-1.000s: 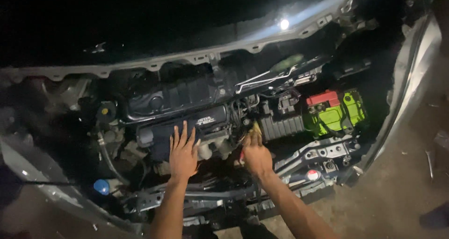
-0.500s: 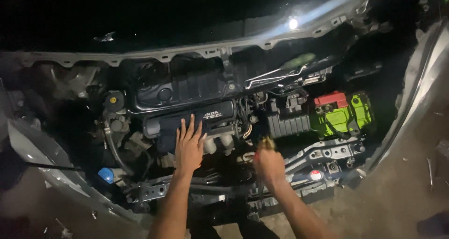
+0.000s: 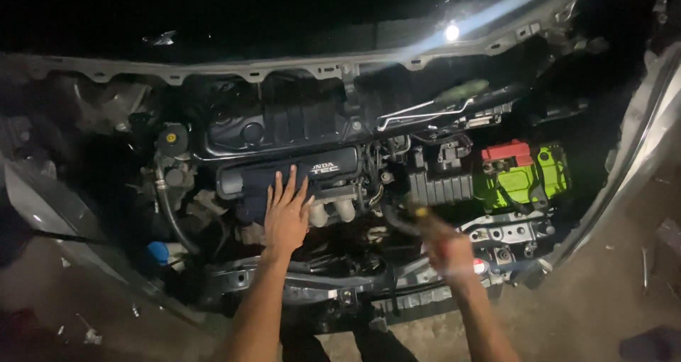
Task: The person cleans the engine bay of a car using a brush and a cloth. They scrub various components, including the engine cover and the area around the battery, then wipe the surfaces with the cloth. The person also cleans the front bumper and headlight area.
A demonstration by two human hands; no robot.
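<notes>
A: Near first. Hands?

B: Right hand (image 3: 450, 252) is closest, low over the front crossmember (image 3: 312, 291), closed in a fist round a slim tool (image 3: 424, 216) with a yellowish tip. It's motion-blurred, so I can't tell what kind of tool, or whether the tip touches anything.

A: Left?

B: Left hand (image 3: 286, 216) lies flat, fingers spread wide, holding nothing, palm down on the front edge of the dark engine cover (image 3: 298, 177).

A: How would that cover handle?

B: My guess: moulded plastic, light, fairly stiff, probably dusty more than slippery. Grip it by the edges, not the middle. The tool looks thin and rigid, and it's held at the handle end.

A: Containers?

B: Left side, a reservoir with a black cap with a yellow mark (image 3: 172, 138); lower down, a blue cap (image 3: 159, 252) on another tank. Both capped, so contents can't be seen. Right side, a battery (image 3: 521, 174) with a bright green case and red terminal cover, sitting in its tray. That one I'd judge heavy.

A: Farther back?

B: Black intake housing (image 3: 277, 124) behind the cover, then the grey cowl edge (image 3: 284, 68) running across, with a bright light spot (image 3: 451, 32) on it. Beyond that it's dark.
</notes>
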